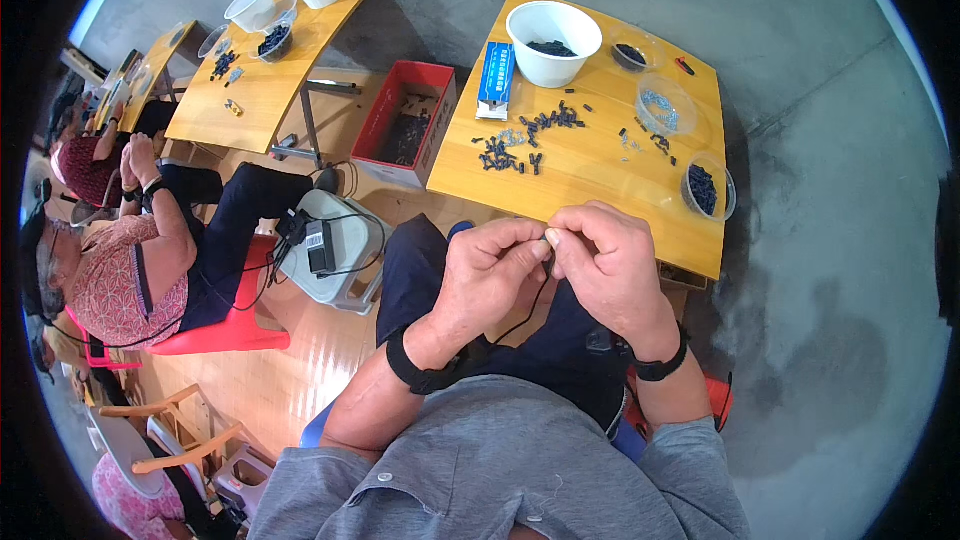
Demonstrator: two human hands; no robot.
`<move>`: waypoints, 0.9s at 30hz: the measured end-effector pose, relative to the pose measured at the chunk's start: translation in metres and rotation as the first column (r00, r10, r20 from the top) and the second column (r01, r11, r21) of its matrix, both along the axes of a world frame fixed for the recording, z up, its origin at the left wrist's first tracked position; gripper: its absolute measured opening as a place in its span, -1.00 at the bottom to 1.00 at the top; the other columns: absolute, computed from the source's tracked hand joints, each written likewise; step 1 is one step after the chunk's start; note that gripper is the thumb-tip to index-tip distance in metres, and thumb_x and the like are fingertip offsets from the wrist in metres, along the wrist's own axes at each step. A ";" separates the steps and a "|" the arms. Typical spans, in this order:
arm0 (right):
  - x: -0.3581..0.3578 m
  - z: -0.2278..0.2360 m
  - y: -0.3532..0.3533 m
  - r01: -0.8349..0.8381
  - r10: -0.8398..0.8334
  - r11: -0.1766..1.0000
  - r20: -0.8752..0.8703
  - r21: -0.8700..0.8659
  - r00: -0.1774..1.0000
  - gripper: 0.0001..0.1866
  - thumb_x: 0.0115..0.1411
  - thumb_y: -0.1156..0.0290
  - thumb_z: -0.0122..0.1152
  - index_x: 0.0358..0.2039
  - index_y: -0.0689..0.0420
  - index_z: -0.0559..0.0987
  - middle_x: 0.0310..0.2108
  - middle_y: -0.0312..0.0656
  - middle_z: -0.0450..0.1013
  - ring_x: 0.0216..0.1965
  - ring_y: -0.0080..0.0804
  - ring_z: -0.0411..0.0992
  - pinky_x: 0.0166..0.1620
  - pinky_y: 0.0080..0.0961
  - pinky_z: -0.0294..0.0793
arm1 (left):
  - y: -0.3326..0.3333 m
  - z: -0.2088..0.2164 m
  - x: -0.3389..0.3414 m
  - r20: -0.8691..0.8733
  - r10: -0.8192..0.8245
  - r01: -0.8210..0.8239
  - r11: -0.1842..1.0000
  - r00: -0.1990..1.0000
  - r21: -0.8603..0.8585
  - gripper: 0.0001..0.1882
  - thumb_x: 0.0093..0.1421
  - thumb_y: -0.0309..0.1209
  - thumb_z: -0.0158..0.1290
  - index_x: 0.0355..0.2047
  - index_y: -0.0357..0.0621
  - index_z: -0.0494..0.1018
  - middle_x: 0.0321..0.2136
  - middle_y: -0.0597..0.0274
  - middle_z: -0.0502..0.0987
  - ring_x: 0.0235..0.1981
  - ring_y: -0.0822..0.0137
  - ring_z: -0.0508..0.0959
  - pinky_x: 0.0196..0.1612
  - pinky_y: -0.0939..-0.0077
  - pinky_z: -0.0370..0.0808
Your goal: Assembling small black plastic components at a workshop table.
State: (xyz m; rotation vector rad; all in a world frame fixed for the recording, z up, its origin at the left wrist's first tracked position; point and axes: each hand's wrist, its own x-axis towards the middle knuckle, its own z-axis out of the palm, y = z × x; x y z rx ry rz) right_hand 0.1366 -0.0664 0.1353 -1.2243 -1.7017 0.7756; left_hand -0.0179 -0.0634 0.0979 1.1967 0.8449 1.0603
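Observation:
Over my lap, just off the near edge of the yellow wooden table (470, 155), both hands meet fingertip to fingertip. My left hand (490, 270) is closed in a pinch, and so is my right hand (612, 265). A tiny dark piece shows between the thumbs, too small and covered to name. Beyond the hands, small black plastic pieces (497, 154) lie scattered among little silvery metal parts (508, 137). Towards the right corner stands a clear round tub (703, 190) of dark pieces, and behind it a clear tub (665, 106) of silvery parts.
At the table's back are a white bucket (553, 25) with black pieces, a blue box (496, 80) and a red-handled tool (684, 66). A red carton (405, 120) stands on the floor to the left, near a grey stool (335, 250) with cables. Another person (130, 270) sits further left.

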 end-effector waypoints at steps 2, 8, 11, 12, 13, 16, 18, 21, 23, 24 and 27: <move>-0.001 -0.002 -0.001 0.013 -0.014 0.999 -0.013 -0.029 1.000 -0.94 0.00 0.62 0.19 -0.46 0.27 0.51 -0.57 -0.05 0.42 -0.53 -0.17 0.43 -0.44 -0.41 0.40 | -0.001 0.002 0.001 0.027 -0.016 0.018 0.998 1.000 -0.061 -0.90 0.21 -0.53 0.04 -0.30 -0.26 0.53 -0.53 0.36 0.53 -0.53 0.62 0.46 -0.52 0.78 0.36; -0.005 -0.011 -0.009 0.078 -0.083 0.994 -0.064 -0.080 0.994 -0.96 0.06 0.60 0.18 -0.47 0.30 0.50 -0.57 -0.10 0.45 -0.60 -0.39 0.44 -0.52 -0.51 0.41 | -0.006 -0.003 0.006 0.099 -0.026 0.044 0.980 0.995 -0.195 -0.88 0.23 -0.54 0.01 -0.27 -0.27 0.52 -0.50 0.34 0.54 -0.51 0.60 0.49 -0.47 0.75 0.44; -0.005 -0.005 -0.012 0.032 -0.091 0.975 -0.262 -0.219 0.961 -0.92 0.14 0.55 0.14 -0.46 0.31 0.51 -0.59 -0.21 0.46 -0.65 -0.58 0.41 -0.57 -0.64 0.40 | -0.007 -0.003 0.006 0.198 -0.019 0.069 0.966 0.980 -0.250 -0.88 0.23 -0.55 0.00 -0.27 -0.27 0.52 -0.49 0.33 0.54 -0.50 0.58 0.50 -0.45 0.73 0.46; 0.000 -0.002 -0.010 -0.004 -0.065 0.960 -0.235 -0.281 0.970 -0.88 0.18 0.51 0.12 -0.45 0.30 0.52 -0.60 -0.25 0.46 -0.66 -0.63 0.39 -0.58 -0.67 0.40 | -0.005 -0.003 0.004 0.166 -0.044 0.084 0.966 0.985 -0.245 -0.88 0.23 -0.55 0.01 -0.27 -0.27 0.52 -0.48 0.33 0.55 -0.51 0.58 0.50 -0.46 0.74 0.45; 0.005 0.000 -0.008 -0.037 -0.038 0.939 -0.211 -0.343 0.977 -0.84 0.21 0.47 0.10 -0.44 0.30 0.53 -0.61 -0.29 0.46 -0.67 -0.68 0.38 -0.60 -0.71 0.39 | -0.004 -0.003 0.003 0.134 -0.068 0.099 0.966 0.989 -0.240 -0.88 0.23 -0.54 0.01 -0.27 -0.27 0.52 -0.47 0.33 0.55 -0.51 0.58 0.50 -0.47 0.75 0.44; 0.016 0.002 0.000 -0.176 0.004 0.866 -0.345 -0.469 0.939 -0.79 0.25 0.40 0.07 -0.41 0.28 0.54 -0.64 -0.30 0.44 -0.68 -0.67 0.38 -0.62 -0.74 0.38 | -0.003 0.000 0.001 0.184 -0.051 0.097 0.963 0.982 -0.253 -0.88 0.22 -0.54 0.02 -0.26 -0.25 0.52 -0.46 0.33 0.55 -0.50 0.58 0.49 -0.46 0.75 0.42; 0.017 0.000 0.001 -0.187 0.007 0.868 -0.364 -0.460 0.931 -0.78 0.26 0.37 0.07 -0.40 0.28 0.54 -0.64 -0.31 0.44 -0.68 -0.68 0.38 -0.63 -0.74 0.38 | -0.004 0.003 0.004 0.194 -0.031 0.075 0.972 0.980 -0.222 -0.89 0.22 -0.54 0.01 -0.29 -0.29 0.52 -0.48 0.33 0.53 -0.50 0.58 0.47 -0.45 0.71 0.42; 0.018 -0.004 0.003 -0.217 0.003 0.857 -0.417 -0.468 0.909 -0.77 0.26 0.36 0.08 -0.37 0.29 0.53 -0.64 -0.31 0.43 -0.68 -0.69 0.38 -0.65 -0.76 0.37 | -0.005 0.006 0.004 0.238 -0.006 0.066 0.967 0.971 -0.247 -0.89 0.22 -0.55 0.00 -0.33 -0.32 0.51 -0.49 0.34 0.51 -0.48 0.58 0.44 -0.43 0.67 0.42; 0.018 -0.007 0.004 -0.236 -0.007 0.843 -0.450 -0.482 0.893 -0.78 0.26 0.36 0.09 -0.36 0.29 0.53 -0.64 -0.31 0.43 -0.69 -0.70 0.37 -0.65 -0.76 0.36 | -0.005 0.005 0.005 0.269 0.002 0.082 0.950 0.963 -0.301 -0.90 0.22 -0.56 0.00 -0.33 -0.32 0.51 -0.48 0.35 0.50 -0.47 0.58 0.44 -0.42 0.66 0.41; 0.017 -0.008 0.004 -0.239 -0.009 0.854 -0.472 -0.463 0.882 -0.79 0.25 0.37 0.09 -0.36 0.29 0.52 -0.63 -0.32 0.43 -0.69 -0.70 0.37 -0.65 -0.77 0.36 | -0.005 0.002 0.006 0.257 0.006 0.066 0.960 0.966 -0.271 -0.90 0.22 -0.57 -0.01 -0.33 -0.32 0.51 -0.47 0.35 0.49 -0.46 0.58 0.43 -0.41 0.67 0.41; 0.016 -0.010 0.005 -0.246 0.008 0.867 -0.481 -0.433 0.876 -0.82 0.25 0.40 0.09 -0.35 0.29 0.51 -0.62 -0.34 0.42 -0.68 -0.72 0.36 -0.64 -0.77 0.36 | -0.002 -0.001 0.005 0.208 -0.004 0.056 0.968 0.978 -0.245 -0.89 0.22 -0.57 -0.02 -0.33 -0.33 0.50 -0.46 0.36 0.48 -0.45 0.58 0.43 -0.40 0.69 0.40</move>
